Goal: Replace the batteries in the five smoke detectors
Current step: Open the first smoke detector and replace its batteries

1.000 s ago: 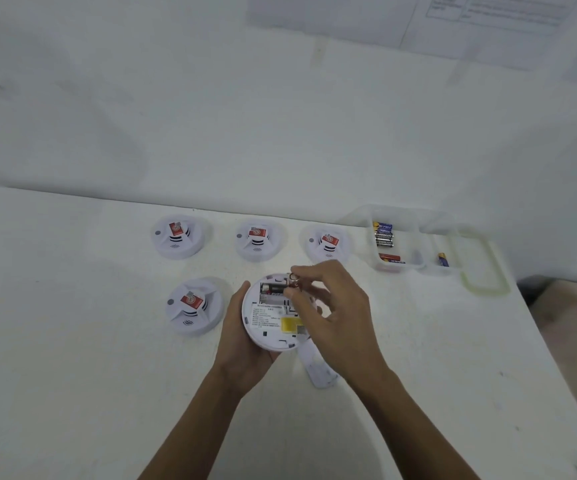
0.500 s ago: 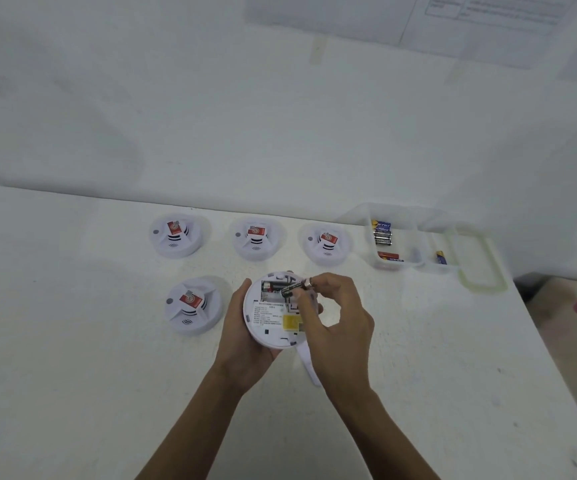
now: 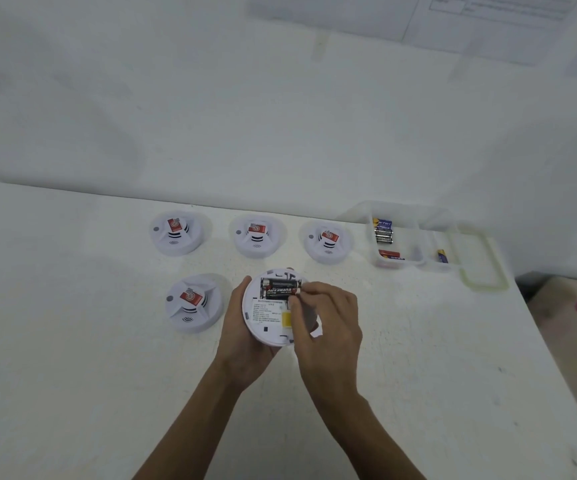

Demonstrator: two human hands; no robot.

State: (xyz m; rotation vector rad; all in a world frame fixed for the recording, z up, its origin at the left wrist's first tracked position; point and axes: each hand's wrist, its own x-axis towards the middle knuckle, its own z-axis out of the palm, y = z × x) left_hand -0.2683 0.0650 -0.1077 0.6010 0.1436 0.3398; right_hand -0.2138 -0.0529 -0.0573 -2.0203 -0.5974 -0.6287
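My left hand (image 3: 242, 336) cups a white round smoke detector (image 3: 266, 318), turned back side up, with its battery bay uncovered. Two black batteries lie in the bay. My right hand (image 3: 328, 327) pinches the right end of the lower black battery (image 3: 280, 291) with thumb and fingertips. Three more detectors stand face up in a back row, the left detector (image 3: 175, 233), the middle detector (image 3: 257, 236) and the right detector (image 3: 328, 242). A further detector (image 3: 192, 303) sits left of my hands. Each carries a red sticker.
A clear plastic box (image 3: 398, 263) at the back right holds several batteries; its smaller section holds one blue battery (image 3: 442, 256). The box's lid (image 3: 484, 261) lies beside it near the table's right edge. A white cover piece (image 3: 314, 332) peeks out under my right hand.
My right hand brought the battery down from above the detector and laid it flat in the bay. My left hand kept the detector still.
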